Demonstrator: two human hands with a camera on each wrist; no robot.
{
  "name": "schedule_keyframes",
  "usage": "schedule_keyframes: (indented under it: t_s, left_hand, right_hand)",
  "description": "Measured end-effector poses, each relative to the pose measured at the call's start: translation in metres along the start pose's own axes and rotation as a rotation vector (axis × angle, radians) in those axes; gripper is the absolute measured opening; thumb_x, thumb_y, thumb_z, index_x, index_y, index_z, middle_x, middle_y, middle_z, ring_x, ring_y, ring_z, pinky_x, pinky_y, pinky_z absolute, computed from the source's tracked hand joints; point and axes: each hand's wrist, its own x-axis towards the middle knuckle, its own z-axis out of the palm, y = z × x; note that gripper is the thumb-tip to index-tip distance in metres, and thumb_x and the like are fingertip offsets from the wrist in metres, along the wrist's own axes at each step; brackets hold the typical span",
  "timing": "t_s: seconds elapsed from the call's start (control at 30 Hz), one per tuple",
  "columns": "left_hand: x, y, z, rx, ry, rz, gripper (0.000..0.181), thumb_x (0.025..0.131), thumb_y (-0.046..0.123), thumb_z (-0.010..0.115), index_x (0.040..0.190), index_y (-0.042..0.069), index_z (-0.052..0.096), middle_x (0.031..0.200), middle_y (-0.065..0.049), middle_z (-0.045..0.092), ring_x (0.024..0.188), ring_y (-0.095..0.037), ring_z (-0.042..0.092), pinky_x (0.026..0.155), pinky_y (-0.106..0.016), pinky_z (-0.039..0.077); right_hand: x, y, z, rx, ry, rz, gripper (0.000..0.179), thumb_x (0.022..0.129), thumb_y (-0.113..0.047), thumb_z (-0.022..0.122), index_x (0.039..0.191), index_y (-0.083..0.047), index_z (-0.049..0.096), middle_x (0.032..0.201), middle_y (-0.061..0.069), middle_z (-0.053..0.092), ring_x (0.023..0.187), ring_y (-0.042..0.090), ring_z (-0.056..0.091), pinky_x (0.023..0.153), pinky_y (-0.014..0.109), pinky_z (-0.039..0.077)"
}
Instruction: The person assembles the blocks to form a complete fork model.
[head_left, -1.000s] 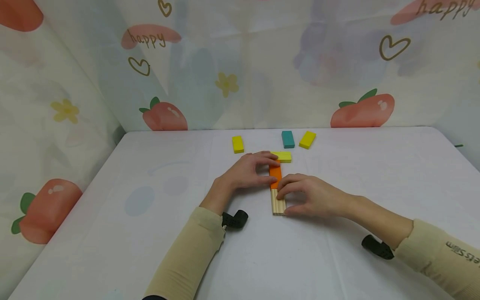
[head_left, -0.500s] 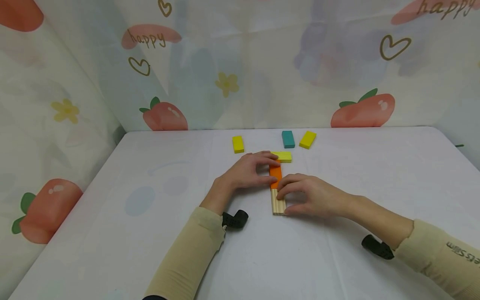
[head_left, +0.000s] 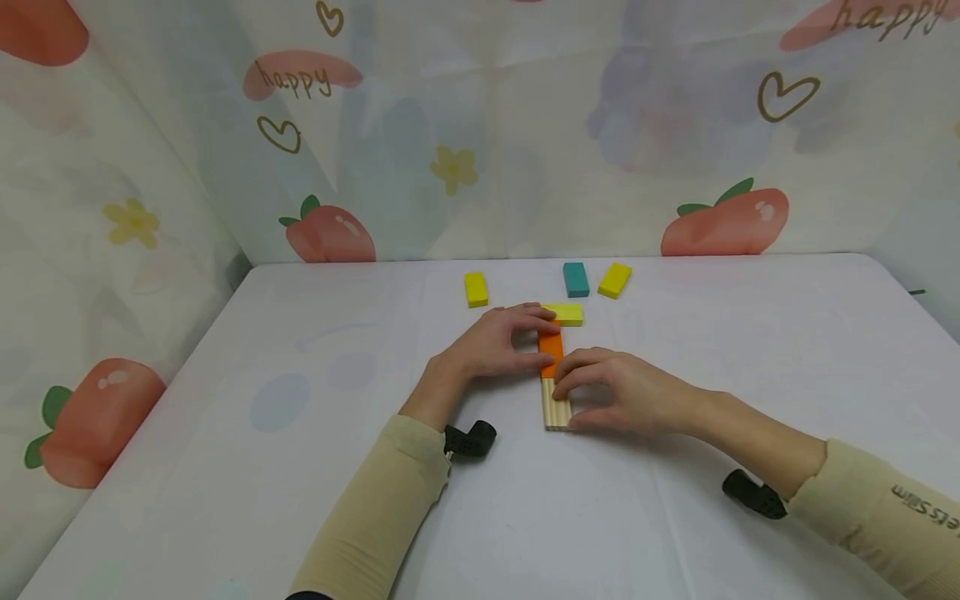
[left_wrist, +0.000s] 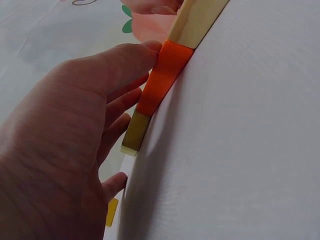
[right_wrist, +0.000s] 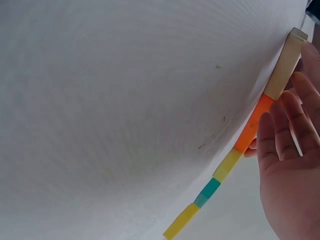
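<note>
My left hand (head_left: 501,342) lies over an orange block (head_left: 551,345), gripping it with the thumb near its close end and the fingers toward its far end. Directly in front of that block, end to end with it, is a plain wooden block (head_left: 552,410). My right hand (head_left: 633,392) holds this wooden block, thumb by its near end and fingertips at its upper part close to the orange one. A yellow-green block (head_left: 567,314) lies crosswise at the far end of the row, partly covered by my left fingers. In the left wrist view the thumb touches the orange block (left_wrist: 165,75).
Toward the back edge of the white-covered table (head_left: 337,517) lie a yellow block (head_left: 476,289), a teal block (head_left: 576,279) and another yellow block (head_left: 615,280), set apart from the row. A patterned cloth (head_left: 517,200) hangs behind the table.
</note>
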Motion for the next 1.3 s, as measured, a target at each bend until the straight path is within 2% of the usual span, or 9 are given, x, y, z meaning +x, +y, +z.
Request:
schedule_keyframes:
  t_s: [0.27,0.5,0.7,1.07,1.17,1.3]
  left_hand:
    - [0.000,0.000,0.001,-0.004,-0.002,-0.005,0.043,0.093,0.033,0.073,0.133,0.019,0.068,0.145,0.007,0.054,0.145,-0.008,0.031,0.118,-0.028,0.023]
    - [0.000,0.002,0.001,0.017,-0.011,-0.032,0.043,0.094,0.036,0.071,0.134,0.021,0.067,0.147,0.008,0.052,0.147,-0.008,0.028,0.119,-0.036,0.022]
    - [0.000,0.003,0.001,0.012,-0.016,-0.029,0.043,0.095,0.036,0.069,0.135,0.019,0.067,0.148,0.007,0.051,0.147,-0.008,0.027,0.119,-0.032,0.022]
    - [-0.002,0.002,0.002,0.001,-0.009,-0.019,0.043,0.095,0.036,0.069,0.135,0.020,0.067,0.148,0.007,0.051,0.146,-0.009,0.030,0.118,-0.028,0.023]
    - [-0.003,0.003,0.002,0.000,-0.009,-0.024,0.042,0.096,0.036,0.069,0.135,0.020,0.066,0.149,0.007,0.050,0.146,-0.009,0.030,0.118,-0.028,0.023]
    - [-0.005,0.005,0.001,0.006,-0.005,-0.028,0.042,0.096,0.036,0.069,0.135,0.021,0.066,0.149,0.006,0.050,0.146,-0.009,0.030,0.118,-0.028,0.023]
  right_hand:
    - [-0.002,0.000,-0.007,-0.003,0.025,0.009,0.024,0.088,-0.021,0.081,0.111,-0.023,0.074,0.120,-0.013,0.061,0.115,0.014,0.056,0.099,0.044,0.049]
    - [-0.003,0.005,-0.017,-0.001,0.099,0.060,0.029,0.086,-0.022,0.083,0.114,-0.020,0.075,0.120,-0.011,0.062,0.112,0.014,0.058,0.095,0.045,0.052]
    - [-0.002,0.014,-0.028,-0.019,0.172,0.076,0.030,0.084,-0.017,0.084,0.113,-0.013,0.075,0.120,-0.005,0.064,0.110,0.018,0.060,0.090,0.046,0.054]
    - [-0.003,0.028,-0.047,-0.042,0.290,0.149,0.034,0.086,-0.017,0.083,0.117,-0.009,0.072,0.121,0.006,0.066,0.106,0.030,0.062,0.083,0.052,0.056]
    - [-0.002,0.033,-0.051,-0.070,0.322,0.141,0.034,0.086,-0.016,0.082,0.118,-0.009,0.072,0.119,0.005,0.066,0.103,0.029,0.063,0.083,0.050,0.056]
    - [0.000,0.038,-0.054,-0.095,0.350,0.132,0.036,0.087,-0.015,0.082,0.120,-0.007,0.070,0.118,0.005,0.065,0.104,0.027,0.062,0.086,0.029,0.054]
